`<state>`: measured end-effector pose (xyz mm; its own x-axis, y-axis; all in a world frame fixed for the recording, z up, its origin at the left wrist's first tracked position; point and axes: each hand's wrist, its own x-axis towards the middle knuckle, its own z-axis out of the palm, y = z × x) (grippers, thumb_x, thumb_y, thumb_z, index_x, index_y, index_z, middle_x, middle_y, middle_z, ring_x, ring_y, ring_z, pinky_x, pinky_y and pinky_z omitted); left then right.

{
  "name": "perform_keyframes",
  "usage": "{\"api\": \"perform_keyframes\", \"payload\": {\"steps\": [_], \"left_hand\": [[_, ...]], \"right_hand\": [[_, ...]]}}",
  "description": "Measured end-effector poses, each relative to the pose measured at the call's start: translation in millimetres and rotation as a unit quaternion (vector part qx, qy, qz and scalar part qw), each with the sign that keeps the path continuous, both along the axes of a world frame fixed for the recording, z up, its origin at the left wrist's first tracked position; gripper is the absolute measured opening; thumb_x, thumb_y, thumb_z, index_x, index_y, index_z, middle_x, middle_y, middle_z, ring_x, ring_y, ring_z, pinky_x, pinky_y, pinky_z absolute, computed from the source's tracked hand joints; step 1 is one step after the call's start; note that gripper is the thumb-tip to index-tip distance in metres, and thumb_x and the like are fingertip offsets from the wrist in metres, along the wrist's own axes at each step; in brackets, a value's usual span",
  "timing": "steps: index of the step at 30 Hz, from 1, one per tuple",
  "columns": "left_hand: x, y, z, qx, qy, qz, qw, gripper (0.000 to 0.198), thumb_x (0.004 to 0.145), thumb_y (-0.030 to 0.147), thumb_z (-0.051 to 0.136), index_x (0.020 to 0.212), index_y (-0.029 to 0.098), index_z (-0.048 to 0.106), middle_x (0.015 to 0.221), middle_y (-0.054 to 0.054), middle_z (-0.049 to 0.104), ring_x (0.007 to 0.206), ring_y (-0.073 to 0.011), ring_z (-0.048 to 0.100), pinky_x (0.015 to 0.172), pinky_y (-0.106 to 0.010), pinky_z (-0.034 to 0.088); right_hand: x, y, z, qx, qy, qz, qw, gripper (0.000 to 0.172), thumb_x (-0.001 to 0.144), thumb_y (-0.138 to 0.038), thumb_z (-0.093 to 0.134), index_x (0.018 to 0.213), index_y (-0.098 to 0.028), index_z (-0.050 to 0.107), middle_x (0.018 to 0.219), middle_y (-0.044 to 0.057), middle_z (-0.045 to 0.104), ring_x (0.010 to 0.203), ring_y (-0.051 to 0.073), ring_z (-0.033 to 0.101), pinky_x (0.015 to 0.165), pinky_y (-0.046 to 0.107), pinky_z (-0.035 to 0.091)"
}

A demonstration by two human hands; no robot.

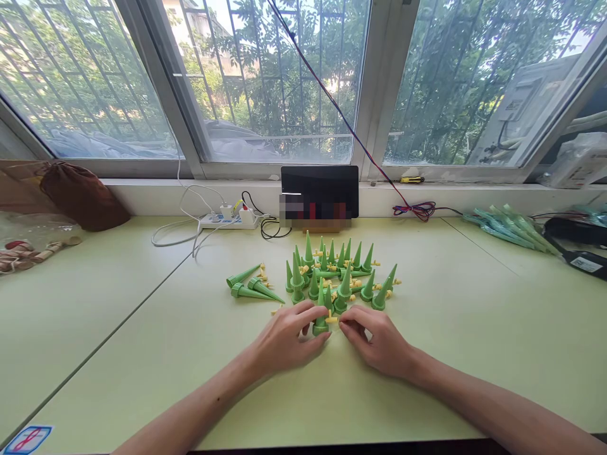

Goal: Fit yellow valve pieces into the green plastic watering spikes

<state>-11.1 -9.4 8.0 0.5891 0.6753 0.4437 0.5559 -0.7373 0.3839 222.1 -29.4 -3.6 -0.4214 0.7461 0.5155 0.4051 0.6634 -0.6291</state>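
Several green cones with small yellow valves stand in a cluster (344,287) at the middle of the table. My left hand (289,335) curves around the nearest upright green cone (321,319), fingers behind it and thumb in front. A yellow valve (331,318) sticks out from this cone to the right. Beside the valve's right end, my right hand (377,338) has its thumb and index finger pinched together; whether something small is between them is too small to tell. Left of the cluster, three green cones (253,287) lie on their sides near yellow valves.
A black tablet (320,193) stands behind the cones, with a white power strip (230,220) and cables to its left. A brown pouch (85,196) rests at the back left. Green-blue plastic packets (512,227) and a black adapter (585,260) lie at the right.
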Motion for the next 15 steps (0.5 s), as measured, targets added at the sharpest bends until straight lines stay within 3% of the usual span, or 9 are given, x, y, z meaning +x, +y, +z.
{"api": "perform_keyframes", "payload": {"steps": [15], "left_hand": [[0.9,-1.3,-2.2,-0.018,-0.020,0.014,1.000,0.022,0.087,0.022,0.066,0.109,0.021,0.067,0.083,0.000,0.064,0.058,-0.0105,0.052,0.058,-0.024,0.043]], "right_hand": [[-2.2,-2.3,1.3,0.041,0.038,-0.040,0.998,0.015,0.104,-0.025,0.051,0.097,-0.021,0.063,0.076,0.002,0.063,0.061,0.015,0.057,0.060,0.027,0.048]]}}
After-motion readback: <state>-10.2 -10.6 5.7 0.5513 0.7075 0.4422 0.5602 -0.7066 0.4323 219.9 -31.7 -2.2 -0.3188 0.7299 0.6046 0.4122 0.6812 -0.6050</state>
